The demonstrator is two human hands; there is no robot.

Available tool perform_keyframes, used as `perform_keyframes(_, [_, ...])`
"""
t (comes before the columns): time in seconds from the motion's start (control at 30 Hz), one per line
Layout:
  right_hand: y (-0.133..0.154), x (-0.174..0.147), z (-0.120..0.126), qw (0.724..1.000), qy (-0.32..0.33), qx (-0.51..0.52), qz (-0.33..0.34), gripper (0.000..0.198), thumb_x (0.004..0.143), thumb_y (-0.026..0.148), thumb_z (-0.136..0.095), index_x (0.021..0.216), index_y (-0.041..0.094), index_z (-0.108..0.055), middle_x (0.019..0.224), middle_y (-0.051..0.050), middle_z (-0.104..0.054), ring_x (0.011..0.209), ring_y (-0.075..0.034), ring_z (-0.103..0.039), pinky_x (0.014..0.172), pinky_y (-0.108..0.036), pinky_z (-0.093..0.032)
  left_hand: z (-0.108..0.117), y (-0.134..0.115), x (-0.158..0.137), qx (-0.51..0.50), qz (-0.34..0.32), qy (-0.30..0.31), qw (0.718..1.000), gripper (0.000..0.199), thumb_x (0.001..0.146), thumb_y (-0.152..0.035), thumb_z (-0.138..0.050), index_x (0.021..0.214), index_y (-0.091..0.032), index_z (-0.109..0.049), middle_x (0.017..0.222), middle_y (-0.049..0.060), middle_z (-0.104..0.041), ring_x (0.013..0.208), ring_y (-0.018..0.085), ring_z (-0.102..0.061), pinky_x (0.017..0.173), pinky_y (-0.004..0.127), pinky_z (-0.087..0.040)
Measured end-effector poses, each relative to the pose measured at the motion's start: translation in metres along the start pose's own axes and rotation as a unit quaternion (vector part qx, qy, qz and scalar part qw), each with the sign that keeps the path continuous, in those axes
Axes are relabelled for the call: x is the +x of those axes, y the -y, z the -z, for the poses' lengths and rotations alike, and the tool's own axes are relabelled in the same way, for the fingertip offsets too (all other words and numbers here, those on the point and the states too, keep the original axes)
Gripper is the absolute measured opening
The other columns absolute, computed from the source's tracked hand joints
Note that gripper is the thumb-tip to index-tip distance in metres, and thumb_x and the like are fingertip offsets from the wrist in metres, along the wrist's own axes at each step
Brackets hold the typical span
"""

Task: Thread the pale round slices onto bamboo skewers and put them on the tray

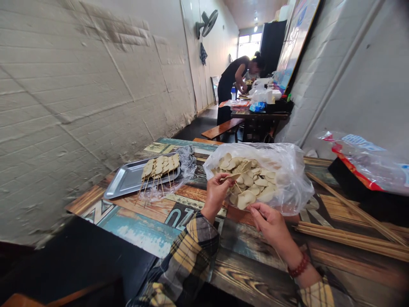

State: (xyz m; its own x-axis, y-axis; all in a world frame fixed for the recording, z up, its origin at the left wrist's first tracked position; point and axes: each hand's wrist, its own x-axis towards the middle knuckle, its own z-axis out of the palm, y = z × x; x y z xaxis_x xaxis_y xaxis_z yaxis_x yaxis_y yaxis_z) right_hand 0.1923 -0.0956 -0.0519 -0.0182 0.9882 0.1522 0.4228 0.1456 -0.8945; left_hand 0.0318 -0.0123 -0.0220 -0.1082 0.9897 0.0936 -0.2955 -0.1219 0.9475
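Observation:
My left hand [218, 192] pinches a thin beige oval slice [232, 177] between thumb and fingers, above a clear plastic bag [292, 187]. My right hand [270, 224] is closed on a thin wooden skewer [280, 257], whose lower end points back toward me. A beige slice [246, 198] appears to be threaded on this skewer, and its tip shows just below my left hand. In the open bag lie many loose slices [255, 179] of the same kind; what food they are I cannot tell.
On the left, a metal tray [119, 181] bears several filled skewers [161, 166] beside crumpled plastic film [188, 164]. Bare wooden skewers [351, 241] lie at right, near a red-edged plastic package [358, 170]. Farther back, a person [233, 79] bends over another table [258, 115].

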Motion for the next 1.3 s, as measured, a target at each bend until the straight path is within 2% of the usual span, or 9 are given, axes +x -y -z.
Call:
perform_keyframes(0.1, [-0.0012, 0.0013, 0.0006, 0.999, 0.034, 0.010, -0.008, 0.037, 0.090, 0.046, -0.045, 0.089, 0.017, -0.068, 0.045, 0.005, -0.051, 0.043, -0.012, -0.048, 0.047, -0.023, -0.034, -0.0002, 0.0002, -0.0002, 0.011, 0.001, 0.000, 1.000, 0.019, 0.063, -0.026, -0.075, 0.075, -0.015, -0.066, 0.064, 0.000, -0.066, 0.060, 0.014, -0.063, 0.060, 0.025, -0.046])
perform_keyframes(0.33, [0.0025, 0.0023, 0.0028, 1.000, 0.023, 0.004, -0.010, 0.037, 0.090, 0.045, -0.045, 0.088, 0.016, -0.067, 0.044, 0.005, -0.048, 0.043, -0.012, -0.046, 0.048, -0.024, -0.033, -0.0033, -0.0023, -0.0039, 0.029, 0.006, 0.034, 0.999, 0.018, 0.063, -0.025, -0.074, 0.074, -0.014, -0.065, 0.059, 0.000, -0.064, 0.055, 0.011, -0.059, 0.057, 0.022, -0.043])
perform_keyframes(0.43, [0.0038, 0.0020, 0.0035, 1.000, 0.019, 0.013, -0.011, 0.037, 0.090, 0.046, -0.045, 0.090, 0.016, -0.067, 0.044, 0.006, -0.047, 0.042, -0.012, -0.045, 0.047, -0.024, -0.033, -0.0029, -0.0029, -0.0045, 0.004, 0.036, 0.045, 0.998, 0.021, 0.063, -0.027, -0.075, 0.074, -0.014, -0.063, 0.060, -0.001, -0.063, 0.055, 0.011, -0.060, 0.056, 0.021, -0.042])
perform_keyframes(0.57, [0.0024, 0.0009, 0.0037, 1.000, 0.025, 0.006, -0.001, 0.037, 0.090, 0.046, -0.045, 0.089, 0.016, -0.067, 0.045, 0.006, -0.046, 0.043, -0.012, -0.045, 0.047, -0.023, -0.033, 0.0008, -0.0030, -0.0031, -0.056, 0.076, 0.030, 0.995, 0.025, 0.060, -0.028, -0.077, 0.072, -0.015, -0.059, 0.061, -0.002, -0.061, 0.054, 0.009, -0.058, 0.056, 0.021, -0.042])
perform_keyframes(0.8, [-0.0001, -0.0018, 0.0033, 0.999, 0.036, 0.004, 0.009, 0.038, 0.089, 0.047, -0.046, 0.094, 0.016, -0.068, 0.048, 0.005, -0.048, 0.044, -0.013, -0.047, 0.046, -0.023, -0.035, 0.0061, -0.0002, -0.0010, -0.121, 0.106, 0.041, 0.986, 0.026, 0.059, -0.026, -0.078, 0.069, -0.015, -0.058, 0.059, -0.004, -0.055, 0.051, 0.007, -0.053, 0.053, 0.019, -0.041])
perform_keyframes(0.93, [0.0025, -0.0028, 0.0036, 0.999, 0.036, 0.004, 0.006, 0.040, 0.089, 0.048, -0.046, 0.095, 0.015, -0.069, 0.048, 0.005, -0.047, 0.044, -0.013, -0.046, 0.046, -0.024, -0.035, 0.0060, -0.0005, -0.0009, -0.160, 0.145, 0.028, 0.976, 0.030, 0.054, -0.025, -0.080, 0.070, -0.015, -0.056, 0.059, -0.005, -0.054, 0.051, 0.007, -0.054, 0.052, 0.019, -0.041])
perform_keyframes(1.3, [-0.0023, -0.0009, 0.0030, 0.999, 0.022, -0.001, 0.026, 0.038, 0.087, 0.046, -0.050, 0.094, 0.016, -0.071, 0.049, 0.002, -0.053, 0.044, -0.014, -0.048, 0.046, -0.025, -0.039, 0.0062, 0.0001, -0.0007, -0.187, 0.186, 0.019, 0.964, 0.032, 0.055, -0.023, -0.078, 0.072, -0.016, -0.052, 0.059, -0.005, -0.052, 0.049, 0.007, -0.052, 0.049, 0.019, -0.038])
